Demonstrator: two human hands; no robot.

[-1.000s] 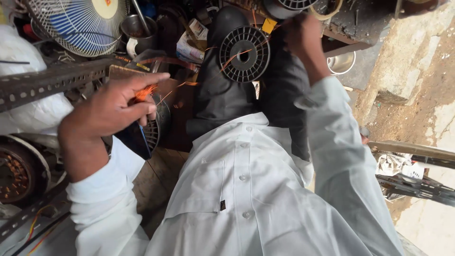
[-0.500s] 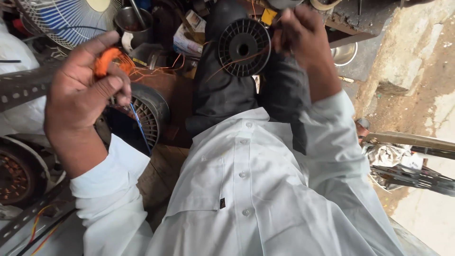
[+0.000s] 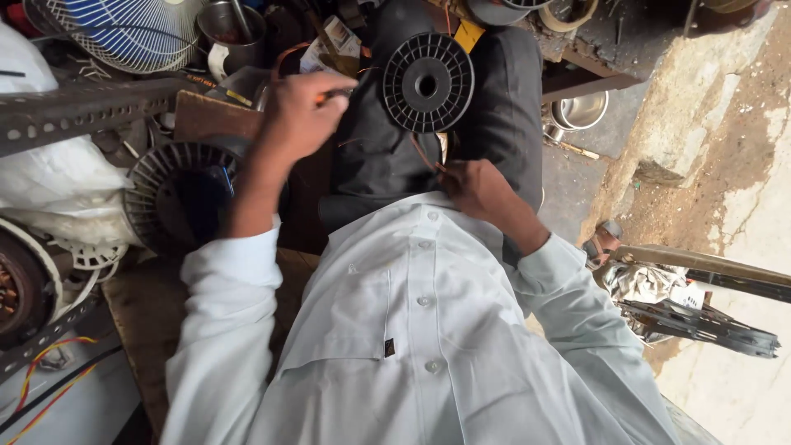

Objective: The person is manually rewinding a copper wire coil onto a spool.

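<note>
Far left: a blue fan behind a wire guard (image 3: 124,29), cut off by the top edge; below it a perforated metal angle bar (image 3: 82,107) runs across a white bag (image 3: 49,177).
Lower left: a ribbed round motor housing (image 3: 173,194) stands just beside the left forearm; a copper-wound part at the frame edge is only partly in view.
Left hand (image 3: 301,115): raised over the clutter, fingers (image 3: 334,86) pinched together on a small orange thing (image 3: 323,97), mostly hidden by the hand, too little showing to tell what it is.
Centre: a black plastic spool (image 3: 428,82) stands on edge on the person's dark-trousered lap, face to the camera, empty hub visible.
Wire: a thin copper strand (image 3: 422,152) runs down from the spool toward the right hand; hard to follow against the cloth.
Right hand (image 3: 482,189): rests on the lap just below the spool, fingers closed on the strand; fingertips hidden.
Right: a steel bowl (image 3: 581,111) on the floor, and crumpled foil (image 3: 643,284) beside a metal bar.
</note>
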